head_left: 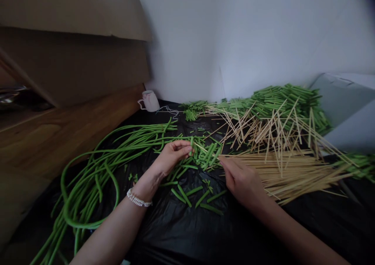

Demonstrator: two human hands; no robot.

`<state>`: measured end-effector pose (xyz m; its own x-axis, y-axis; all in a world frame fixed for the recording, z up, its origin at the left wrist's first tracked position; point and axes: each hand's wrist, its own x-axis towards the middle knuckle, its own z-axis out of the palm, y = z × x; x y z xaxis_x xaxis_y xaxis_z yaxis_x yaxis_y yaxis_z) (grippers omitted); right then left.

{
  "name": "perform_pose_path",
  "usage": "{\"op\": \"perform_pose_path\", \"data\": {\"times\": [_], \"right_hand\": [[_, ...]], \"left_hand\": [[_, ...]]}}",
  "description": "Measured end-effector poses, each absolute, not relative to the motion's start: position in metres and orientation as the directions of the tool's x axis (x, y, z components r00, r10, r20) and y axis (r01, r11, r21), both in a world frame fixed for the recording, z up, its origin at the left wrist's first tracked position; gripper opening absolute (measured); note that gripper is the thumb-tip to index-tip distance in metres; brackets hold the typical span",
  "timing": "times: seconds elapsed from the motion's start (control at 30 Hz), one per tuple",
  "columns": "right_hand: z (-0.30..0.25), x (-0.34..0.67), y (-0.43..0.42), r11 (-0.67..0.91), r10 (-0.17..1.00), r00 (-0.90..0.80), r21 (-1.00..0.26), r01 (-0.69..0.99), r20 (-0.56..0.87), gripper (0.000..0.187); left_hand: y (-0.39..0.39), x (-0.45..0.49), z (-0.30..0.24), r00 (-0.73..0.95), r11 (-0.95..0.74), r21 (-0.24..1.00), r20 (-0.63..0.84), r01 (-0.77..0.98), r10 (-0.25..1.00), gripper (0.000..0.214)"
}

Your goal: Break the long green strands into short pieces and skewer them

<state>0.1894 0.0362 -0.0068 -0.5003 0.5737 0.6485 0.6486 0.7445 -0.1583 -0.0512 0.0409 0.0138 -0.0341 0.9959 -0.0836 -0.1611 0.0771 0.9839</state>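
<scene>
My left hand (172, 155) is closed in a pinch on a short green bean piece (191, 144), held upright over the black plastic sheet (187, 226). A bead bracelet (138, 200) circles that wrist. My right hand (241, 181) rests at the near end of a pile of bamboo skewers (295, 171), its fingers closed on a skewer at the pile's left tip. Between the hands lies a small heap of cut bean pieces (209, 155). More cut pieces (199, 196) are scattered just in front.
Long uncut green beans (96, 171) sprawl on the left of the sheet. Stacked cut beans with loose skewers (281, 105) fill the back right. A white cup (150, 100) stands by the wall. A wooden ledge (58, 136) and a cardboard box (76, 42) border the left.
</scene>
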Motion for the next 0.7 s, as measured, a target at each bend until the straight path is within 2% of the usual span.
{"op": "perform_pose_path", "data": {"times": [0.1, 0.2, 0.7], "right_hand": [[-0.0073, 0.1883, 0.0345, 0.739, 0.579, -0.511, -0.144, 0.659, 0.635, 0.032], [-0.0080, 0.1878, 0.0336, 0.736, 0.590, -0.522, -0.143, 0.662, 0.616, 0.032], [-0.0072, 0.1864, 0.0311, 0.714, 0.619, -0.522, -0.143, 0.686, 0.587, 0.033]], "left_hand": [[0.0411, -0.0494, 0.0137, -0.010, 0.156, 0.916, -0.172, -0.371, 0.985, 0.030], [0.0402, -0.0488, 0.0157, 0.024, 0.183, 0.880, -0.193, -0.439, 0.981, 0.025], [0.0408, -0.0493, 0.0137, -0.009, 0.165, 0.874, -0.190, -0.457, 0.982, 0.023]]}}
